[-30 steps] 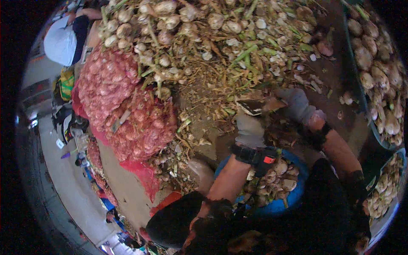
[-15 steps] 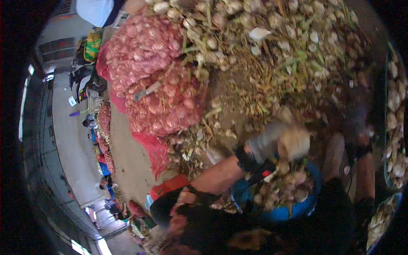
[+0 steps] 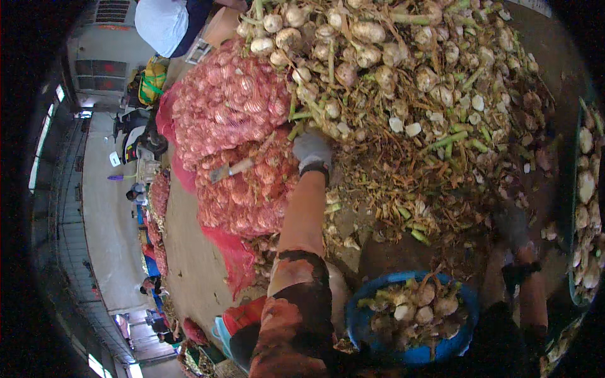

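My left hand (image 3: 313,149), in a grey glove, reaches to the near left edge of a large heap of garlic bulbs (image 3: 368,53) with stalks. It is beside a full red mesh bag (image 3: 236,94); its fingers are hidden behind the back of the hand. Low at the right, my right hand (image 3: 513,227) wears a dark glove and is over the shaded floor, too dark and blurred to show its fingers or anything in them. Between my forearms stands a blue basin (image 3: 476,309) part filled with trimmed garlic bulbs (image 3: 425,313).
A second mesh bag (image 3: 252,195) leans below the first, with a wooden-handled blade (image 3: 232,169) lying on it. Dry stalks and peelings (image 3: 403,201) litter the ground. Long garlic-filled containers (image 3: 586,208) line the right. A person in a white hat (image 3: 162,25) is at the far left.
My left hand has moved from above the basin, where it held a blurred pale bulb, forward and left to the heap. My right hand has shifted slightly nearer. The view has shifted.
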Action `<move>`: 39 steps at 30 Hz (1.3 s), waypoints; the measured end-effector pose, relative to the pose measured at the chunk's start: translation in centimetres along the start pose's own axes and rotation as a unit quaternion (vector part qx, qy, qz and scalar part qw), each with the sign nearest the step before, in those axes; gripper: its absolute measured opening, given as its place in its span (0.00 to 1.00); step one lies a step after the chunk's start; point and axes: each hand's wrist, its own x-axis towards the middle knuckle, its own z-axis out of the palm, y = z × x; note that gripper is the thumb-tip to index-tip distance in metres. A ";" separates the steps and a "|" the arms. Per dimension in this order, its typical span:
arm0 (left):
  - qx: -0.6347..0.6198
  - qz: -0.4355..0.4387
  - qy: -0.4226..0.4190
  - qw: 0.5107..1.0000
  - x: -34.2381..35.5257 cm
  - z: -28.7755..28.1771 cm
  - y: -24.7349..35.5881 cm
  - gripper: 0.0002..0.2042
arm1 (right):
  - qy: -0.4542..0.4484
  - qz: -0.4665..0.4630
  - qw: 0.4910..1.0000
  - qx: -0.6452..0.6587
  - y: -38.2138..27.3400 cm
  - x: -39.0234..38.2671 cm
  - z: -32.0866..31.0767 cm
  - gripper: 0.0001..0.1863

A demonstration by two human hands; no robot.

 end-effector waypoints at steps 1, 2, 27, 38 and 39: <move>-0.006 0.007 -0.052 0.999 0.6 0.0 0.2 0.12 | 0.038 -0.085 0.992 -0.086 0.7 -0.3 -0.1 0.17; -0.030 -0.018 -0.042 0.998 -0.6 -1.5 0.1 0.08 | 0.068 -0.170 0.969 -0.163 0.7 -0.8 0.5 0.17; -0.499 0.228 -0.150 0.823 -20.0 4.1 16.8 0.18 | -0.162 -0.034 0.986 0.035 -9.9 -0.5 -2.5 0.21; -0.582 0.264 -0.195 0.744 -22.0 -1.5 13.5 0.19 | -0.088 -0.040 0.987 0.132 -9.2 -2.1 -4.8 0.19; -0.581 0.273 -0.196 0.741 -22.4 -1.8 12.9 0.19 | -0.117 -0.030 0.983 0.135 -10.2 -2.6 -5.9 0.18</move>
